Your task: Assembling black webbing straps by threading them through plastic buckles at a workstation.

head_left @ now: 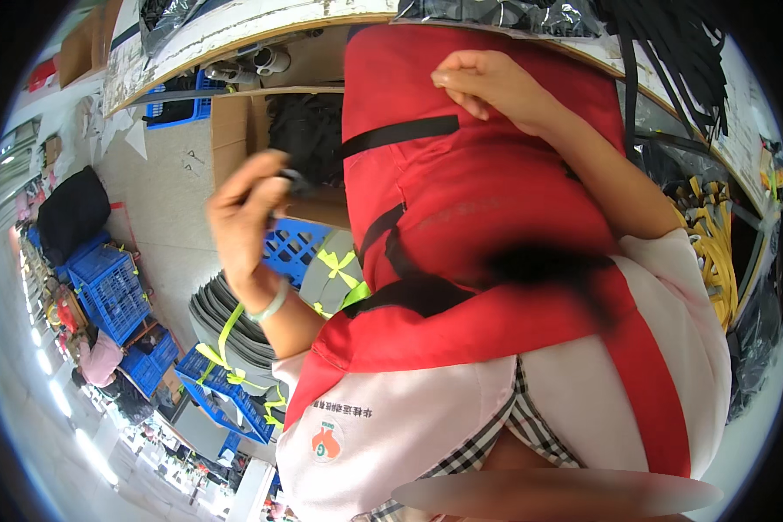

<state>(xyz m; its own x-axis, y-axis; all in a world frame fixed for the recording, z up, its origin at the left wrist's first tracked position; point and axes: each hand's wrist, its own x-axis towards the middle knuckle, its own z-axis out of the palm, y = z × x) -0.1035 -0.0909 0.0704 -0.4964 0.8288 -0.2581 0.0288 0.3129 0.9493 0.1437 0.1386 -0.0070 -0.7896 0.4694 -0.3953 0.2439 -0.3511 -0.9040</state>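
My left hand (pixel 250 213) is raised to the left of my lap, in front of an open cardboard box. Its thumb and fingers pinch a small black piece (pixel 294 181), too blurred to name. My right hand (pixel 487 83) hovers over the far part of the red apron (pixel 496 174), fingers loosely bent and apart, with nothing visible in them. A flat black strap (pixel 409 132) lies across the apron between my hands; its left end runs toward the box. Nearer my body, a dark blurred thing (pixel 539 264) covers part of the apron.
The cardboard box (pixel 226 130) holds black straps. A worn table edge (pixel 235 42) curves across the far side, with black straps (pixel 670 52) hanging at right. Yellow straps (pixel 709 235) hang below them. Grey webbing rolls (pixel 213 313) and blue crates (pixel 109 283) stand at left; a person (pixel 100 357) is beyond.
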